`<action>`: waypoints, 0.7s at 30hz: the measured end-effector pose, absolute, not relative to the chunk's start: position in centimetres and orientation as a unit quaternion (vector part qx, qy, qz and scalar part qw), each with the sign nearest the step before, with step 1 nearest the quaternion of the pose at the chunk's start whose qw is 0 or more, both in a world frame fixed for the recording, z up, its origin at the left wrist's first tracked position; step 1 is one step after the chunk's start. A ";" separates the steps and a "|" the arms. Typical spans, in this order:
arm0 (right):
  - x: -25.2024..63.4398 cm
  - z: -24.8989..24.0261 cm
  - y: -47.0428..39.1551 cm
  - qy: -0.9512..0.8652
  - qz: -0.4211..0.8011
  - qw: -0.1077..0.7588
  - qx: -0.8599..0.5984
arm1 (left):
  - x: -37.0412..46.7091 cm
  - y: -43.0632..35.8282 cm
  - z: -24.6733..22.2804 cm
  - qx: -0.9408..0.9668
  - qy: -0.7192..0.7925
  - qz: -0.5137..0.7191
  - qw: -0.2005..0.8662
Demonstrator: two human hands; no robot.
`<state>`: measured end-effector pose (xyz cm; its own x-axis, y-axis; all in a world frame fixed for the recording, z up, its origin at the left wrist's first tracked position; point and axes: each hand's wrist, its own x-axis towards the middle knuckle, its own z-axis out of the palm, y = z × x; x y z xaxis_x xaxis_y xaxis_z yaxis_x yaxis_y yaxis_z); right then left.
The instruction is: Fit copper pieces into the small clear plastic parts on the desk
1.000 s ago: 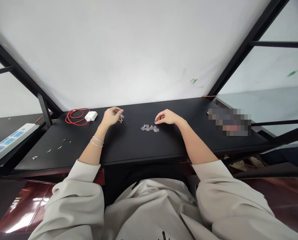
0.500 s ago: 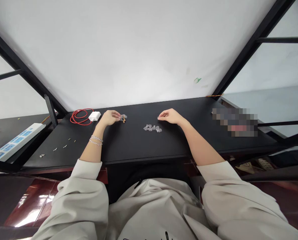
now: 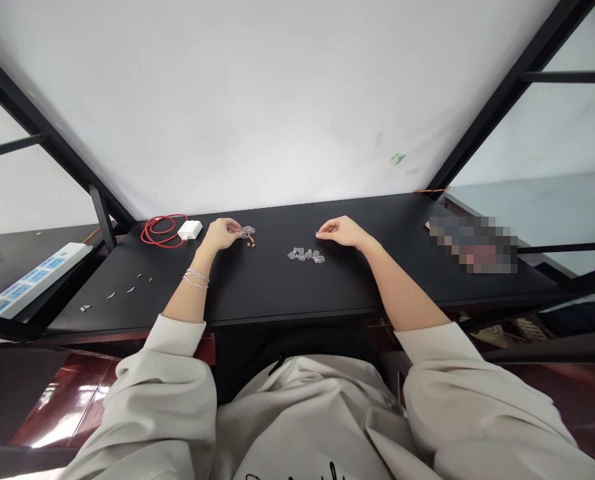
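Several small clear pieces point(image 3: 248, 231) and brown pieces point(image 3: 251, 241) lie in a loose group on the black table point(image 3: 267, 287). My left hand point(image 3: 223, 233) rests at the left side of this group, fingers apart and touching its edge. Right of the middle, a second cluster of clear pieces point(image 3: 306, 255) sits on the table. My right hand point(image 3: 341, 232) is above and to the right of that cluster, its fingertips pinched together; whatever they hold is too small to name.
A white adapter point(image 3: 190, 230) with a coiled red cable point(image 3: 152, 230) is left of my left hand. Several tiny light pieces point(image 3: 131, 289) are scattered at the front left. A white power strip point(image 3: 40, 280) is at far left, a blurred-out item point(image 3: 472, 245) at right.
My left hand's fingers have opened and drawn slightly left, showing more of the clear and brown pieces. My right hand is almost unmoved. The view has shifted slightly.
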<state>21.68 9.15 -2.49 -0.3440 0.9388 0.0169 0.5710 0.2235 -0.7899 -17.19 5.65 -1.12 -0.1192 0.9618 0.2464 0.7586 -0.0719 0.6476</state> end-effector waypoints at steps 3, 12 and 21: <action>21.7 -2.5 9.2 -0.738 0.356 0.258 -0.512 | -16.9 5.8 -1.3 0.638 0.665 0.357 0.152; 21.7 -3.0 9.7 -0.736 0.349 0.267 -0.514 | -16.4 5.3 -0.9 0.646 0.700 0.286 0.104; 21.8 -3.4 10.1 -0.735 0.346 0.272 -0.515 | -13.6 4.8 -1.2 0.687 0.678 0.246 0.083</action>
<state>21.80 10.05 -3.39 -0.3212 0.9460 0.0438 0.5692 0.2299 -0.7894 -13.61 4.76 -1.21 -0.0409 0.9733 0.2257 0.8915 -0.0665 0.4482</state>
